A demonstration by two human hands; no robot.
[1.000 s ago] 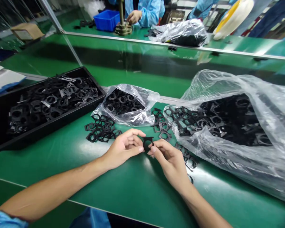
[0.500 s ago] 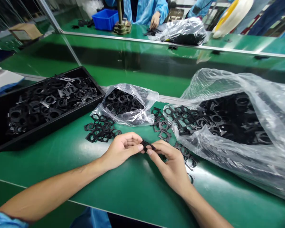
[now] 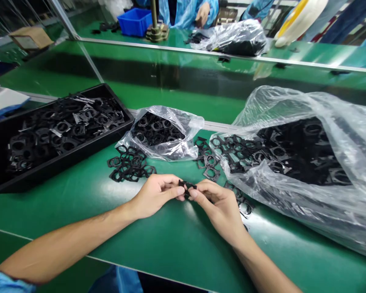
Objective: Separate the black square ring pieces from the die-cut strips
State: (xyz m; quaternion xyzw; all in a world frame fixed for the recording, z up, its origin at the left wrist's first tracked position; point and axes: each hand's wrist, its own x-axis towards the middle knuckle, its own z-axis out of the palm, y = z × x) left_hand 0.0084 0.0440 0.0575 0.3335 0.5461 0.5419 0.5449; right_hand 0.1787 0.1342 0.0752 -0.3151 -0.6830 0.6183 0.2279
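A small black plastic part point(image 3: 186, 186) is pinched between the fingertips of both hands just above the green table point(image 3: 158, 236). My left hand point(image 3: 157, 194) grips its left side with curled fingers. My right hand point(image 3: 218, 205) grips its right side. A flat pile of black ring parts point(image 3: 128, 164) lies just beyond my left hand. More loose ring parts point(image 3: 208, 160) lie beyond my right hand, next to the mouth of a large clear bag point(image 3: 308, 162) full of black parts.
A black tray point(image 3: 0, 179) of black parts sits at the left. A small clear bag point(image 3: 163, 134) of parts lies in the middle. Across a green conveyor point(image 3: 171, 81), a person in blue point(image 3: 198, 12) works near a blue bin point(image 3: 134, 22) and another bag point(image 3: 238, 38).
The part has tipped from facing me to lying edge-on between my fingertips, and my hands have closed in slightly. The person across the belt has moved a hand to the right.
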